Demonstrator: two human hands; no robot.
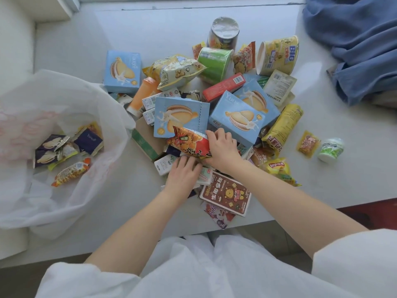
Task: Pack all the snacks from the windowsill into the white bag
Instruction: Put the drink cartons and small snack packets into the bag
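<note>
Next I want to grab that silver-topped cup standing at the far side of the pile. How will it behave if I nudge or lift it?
The silver-topped cup stands upright, so a low push probably slides it; a high push may tip it. Being round, it would likely roll once down. Its foil lid looks thin, so grip the sides.

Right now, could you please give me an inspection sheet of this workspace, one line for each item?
Surface: white windowsill, bare at the far side, crowded in the middle.
Job's things: white bag open at the left, a few small wrapped snacks already inside; snack pile of boxes, cups and packets not yet packed.
Clutter: blue cloth at the far right; small orange packet and small green-and-white tub lie apart from the pile.
Grips: right hand holds a red-orange snack packet; left hand rests on small packs at the near edge of the pile, fingers loosely bent.
Cables: nothing seen.
Surroundings: window frame beyond the sill; the person's white clothing below.
</note>
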